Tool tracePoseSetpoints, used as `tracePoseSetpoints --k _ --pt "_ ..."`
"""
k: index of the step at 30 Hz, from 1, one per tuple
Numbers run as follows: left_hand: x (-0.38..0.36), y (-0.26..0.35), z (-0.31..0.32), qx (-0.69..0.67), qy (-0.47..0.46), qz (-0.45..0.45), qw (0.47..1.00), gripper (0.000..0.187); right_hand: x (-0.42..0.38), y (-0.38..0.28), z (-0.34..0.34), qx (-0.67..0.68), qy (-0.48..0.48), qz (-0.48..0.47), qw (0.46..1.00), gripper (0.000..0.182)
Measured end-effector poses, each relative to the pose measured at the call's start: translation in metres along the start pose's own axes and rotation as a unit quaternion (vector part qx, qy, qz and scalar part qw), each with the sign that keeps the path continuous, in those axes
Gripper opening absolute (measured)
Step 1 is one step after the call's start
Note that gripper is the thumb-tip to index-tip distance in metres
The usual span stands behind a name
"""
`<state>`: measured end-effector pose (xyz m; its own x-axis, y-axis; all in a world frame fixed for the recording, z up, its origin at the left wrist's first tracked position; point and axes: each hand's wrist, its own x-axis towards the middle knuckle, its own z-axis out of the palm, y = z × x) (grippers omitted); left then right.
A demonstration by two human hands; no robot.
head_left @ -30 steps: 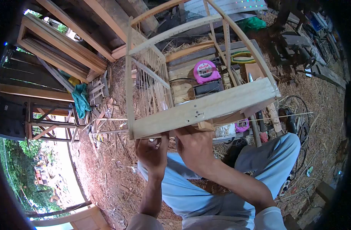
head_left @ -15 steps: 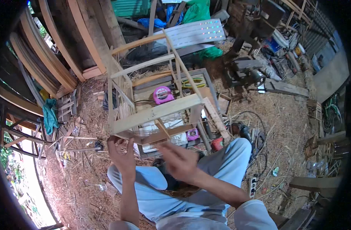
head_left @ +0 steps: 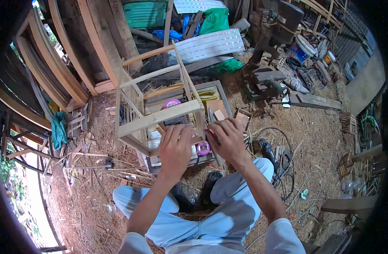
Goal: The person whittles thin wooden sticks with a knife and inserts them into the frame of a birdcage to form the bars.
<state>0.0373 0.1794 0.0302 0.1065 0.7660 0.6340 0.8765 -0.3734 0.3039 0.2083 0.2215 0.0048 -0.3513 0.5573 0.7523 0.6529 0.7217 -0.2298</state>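
A light wooden frame with thin slats (head_left: 160, 117) stands tilted over a low wooden box or tray (head_left: 225, 95). My left hand (head_left: 175, 148) is at the frame's near lower rail, fingers bent over it; the fingertips' contact is partly hidden. My right hand (head_left: 228, 139) is at the frame's right near corner, fingers curled, and what lies between them is too small to make out. Between my hands, a pink tape measure (head_left: 203, 148) rests on the tray. Another pink tape measure (head_left: 172, 103) shows behind the frame's top rail.
Power tool (head_left: 266, 149) with a black cable lies right of my knee. A dark metal machine (head_left: 266, 84) stands at back right. Long boards (head_left: 92, 38) lean at left. A white panel (head_left: 211, 45) lies behind the frame. Straw and shavings cover the ground.
My left hand has moved right, from the frame's left corner to its near rail. My right hand has moved right and up to the right corner. The frame has shifted slightly left.
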Motion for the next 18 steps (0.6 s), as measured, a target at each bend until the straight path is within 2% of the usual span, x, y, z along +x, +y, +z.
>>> tracePoseSetpoints --k 3,5,7,9,16,18 --pt "-0.003 0.002 0.007 -0.066 -0.056 -0.046 0.995 0.011 -0.002 0.000 0.009 0.031 -0.002 -0.005 1.000 0.022" --pt "-0.002 -0.003 0.012 -0.047 -0.050 -0.041 0.997 0.011 -0.003 -0.004 0.013 0.031 -0.009 0.069 0.997 0.023" --pt "-0.002 -0.005 0.017 -0.030 -0.044 -0.039 0.998 0.010 -0.001 -0.008 0.015 0.028 0.006 0.067 0.997 0.025" --pt "-0.002 -0.005 0.019 -0.031 -0.056 -0.041 0.997 0.019 0.001 -0.010 0.016 0.028 0.014 0.101 0.994 0.026" --pt "0.000 -0.003 0.025 -0.036 -0.017 -0.045 0.998 0.012 0.005 -0.016 0.015 0.067 0.002 0.143 0.988 0.021" --pt "-0.003 -0.004 0.027 -0.059 -0.018 -0.079 0.995 0.013 0.003 -0.017 0.017 0.070 0.010 0.150 0.986 0.020"
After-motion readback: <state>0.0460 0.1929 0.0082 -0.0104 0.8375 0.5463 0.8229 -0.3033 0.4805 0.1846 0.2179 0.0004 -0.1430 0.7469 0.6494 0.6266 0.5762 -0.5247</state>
